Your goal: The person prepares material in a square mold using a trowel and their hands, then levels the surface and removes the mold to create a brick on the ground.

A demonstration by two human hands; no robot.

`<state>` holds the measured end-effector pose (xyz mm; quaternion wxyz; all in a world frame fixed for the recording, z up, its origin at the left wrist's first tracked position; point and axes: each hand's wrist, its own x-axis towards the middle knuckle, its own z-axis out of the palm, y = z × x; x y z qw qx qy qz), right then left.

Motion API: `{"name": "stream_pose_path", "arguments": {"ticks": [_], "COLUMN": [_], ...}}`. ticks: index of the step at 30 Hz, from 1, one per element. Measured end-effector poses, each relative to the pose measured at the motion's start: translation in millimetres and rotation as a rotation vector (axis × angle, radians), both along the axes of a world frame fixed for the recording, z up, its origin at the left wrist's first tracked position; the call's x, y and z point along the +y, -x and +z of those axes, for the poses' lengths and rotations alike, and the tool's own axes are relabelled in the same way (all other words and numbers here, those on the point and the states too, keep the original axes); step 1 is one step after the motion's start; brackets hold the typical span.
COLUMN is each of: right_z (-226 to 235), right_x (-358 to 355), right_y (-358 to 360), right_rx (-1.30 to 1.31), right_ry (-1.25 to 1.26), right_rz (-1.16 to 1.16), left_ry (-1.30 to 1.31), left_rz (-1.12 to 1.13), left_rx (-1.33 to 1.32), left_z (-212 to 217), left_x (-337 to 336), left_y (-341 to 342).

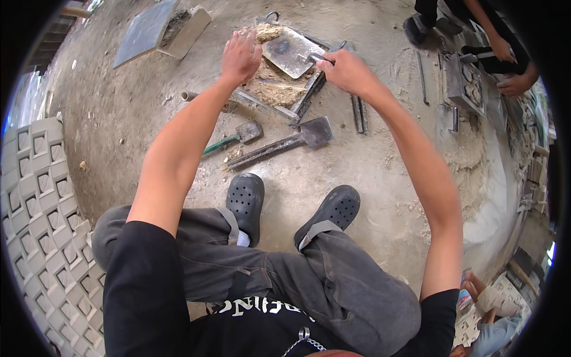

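Sandy mix (275,89) sat in metal mould (297,110) on far floor (369,172). Left hand (241,56) lay spread on sand. Right hand (348,71) pinched flat trowel (291,52) by handle. Probably crumbly, heavy; best scooped from under.

No packages, labels, signs, screens visible

Black short-sleeved shirt (148,285), grey trousers (309,279), black perforated clogs (245,202), perhaps a neck chain (306,340).
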<state>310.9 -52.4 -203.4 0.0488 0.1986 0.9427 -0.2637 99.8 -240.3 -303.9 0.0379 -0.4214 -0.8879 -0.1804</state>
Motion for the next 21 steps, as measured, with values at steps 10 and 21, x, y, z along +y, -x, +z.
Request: {"name": "stream_pose_path", "arguments": {"ticks": [10, 21], "right_z": [83, 33], "right_x": [5, -50], "right_y": [-16, -24], "right_rx": [-0.175, -0.142], "right_ry": [0.15, 0.072], "right_rz": [-0.281, -0.3], "left_ry": [0.064, 0.16], "left_rz": [-0.188, -0.226], "left_rx": [0.029, -0.171], "left_z": [10, 11], "left_x": [5, -18], "left_y": [8, -21]}}
